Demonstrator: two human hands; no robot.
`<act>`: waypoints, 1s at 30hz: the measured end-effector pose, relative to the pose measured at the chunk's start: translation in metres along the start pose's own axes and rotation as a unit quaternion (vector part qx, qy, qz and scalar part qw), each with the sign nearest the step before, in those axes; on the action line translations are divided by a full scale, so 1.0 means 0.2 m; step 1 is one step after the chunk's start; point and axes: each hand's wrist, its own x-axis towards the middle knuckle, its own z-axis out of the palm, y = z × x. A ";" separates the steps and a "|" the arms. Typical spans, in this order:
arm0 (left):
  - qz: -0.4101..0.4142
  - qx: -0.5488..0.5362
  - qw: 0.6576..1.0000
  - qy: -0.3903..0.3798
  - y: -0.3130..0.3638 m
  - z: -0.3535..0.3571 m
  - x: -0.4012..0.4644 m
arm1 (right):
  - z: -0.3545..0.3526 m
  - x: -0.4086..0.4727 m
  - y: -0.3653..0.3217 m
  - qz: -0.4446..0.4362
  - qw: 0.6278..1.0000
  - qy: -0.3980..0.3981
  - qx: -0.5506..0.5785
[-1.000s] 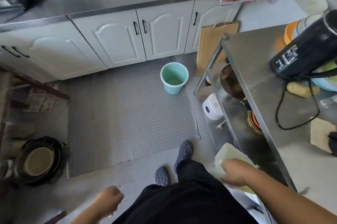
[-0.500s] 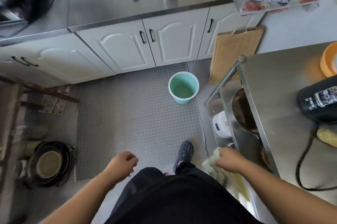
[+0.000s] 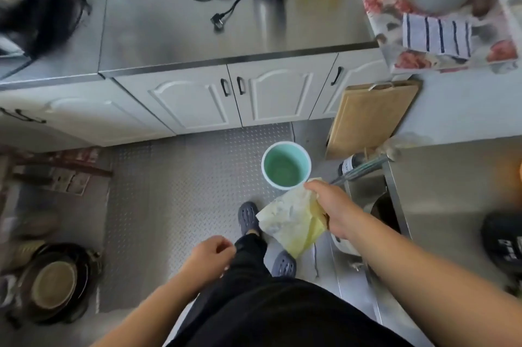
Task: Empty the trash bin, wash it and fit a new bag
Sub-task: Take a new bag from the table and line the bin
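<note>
The teal trash bin (image 3: 285, 166) stands upright on the checker-plate floor mat (image 3: 175, 191), near the mat's far right corner, just in front of the white cabinet doors (image 3: 234, 98) and beside the leaning wooden cutting board (image 3: 370, 118). Its long axis runs vertical and its mouth points straight up toward the camera; the interior appears bare, with no liner visible. The right hand (image 3: 329, 204) pinches a crumpled pale-yellow trash bag (image 3: 291, 222) by one edge, the remainder hanging loose below the hand and just beside the bin rim on its near side. The left hand (image 3: 213, 257) is loosely curled at the person's thigh and holds nothing visible. Assessment: emptying and washing appear complete, and the step in hand is fitting the new bag. To do this well, the left hand should come in to find the bag's open end and part its two layers, so both hands can spread the mouth wider than the rim. The closed end should go down to the base, air pressed out, and the edge folded evenly over the whole rim. A one-handed drop risks a bunched liner.
</note>
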 end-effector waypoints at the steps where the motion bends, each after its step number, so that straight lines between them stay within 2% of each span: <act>1: 0.031 -0.009 0.999 0.003 0.13 -0.03 0.05 | 0.03 0.01 -0.07 0.010 0.999 -0.012 0.038; 4: 0.124 -0.014 0.992 0.010 0.50 -0.13 0.17 | 0.12 0.03 -0.26 0.014 0.994 -0.025 0.108; 7: 0.190 0.004 0.982 -0.016 0.79 -0.21 0.25 | 0.19 0.06 -0.42 -0.012 0.995 -0.016 0.098; 10: 0.251 0.069 0.964 -0.057 0.98 -0.25 0.32 | 0.24 0.10 -0.53 -0.044 0.993 -0.020 0.108; 13: 0.277 0.121 0.953 -0.028 1.06 -0.26 0.39 | 0.26 0.13 -0.60 -0.039 0.994 -0.003 0.107; 16: 0.280 0.143 0.949 0.004 1.12 -0.26 0.46 | 0.24 0.17 -0.66 -0.026 0.992 -0.034 0.122; 19: 0.226 0.072 0.972 0.007 1.15 -0.26 0.53 | 0.20 0.18 -0.72 -0.016 0.990 -0.040 0.132; 22: 0.102 -0.106 0.989 0.032 1.18 -0.25 0.57 | 0.13 0.20 -0.76 -0.010 0.989 -0.029 0.148; 24: 0.026 -0.255 0.966 0.036 1.20 -0.27 0.59 | 0.08 0.23 -0.79 0.001 0.988 -0.013 0.155; 26: -0.034 -0.364 0.929 0.059 1.20 -0.31 0.63 | 0.03 0.25 -0.80 0.006 0.989 0.009 0.150; 30: -0.119 -0.481 0.858 0.131 1.15 -0.38 0.70 | -0.10 0.30 -0.79 0.012 0.986 0.066 0.153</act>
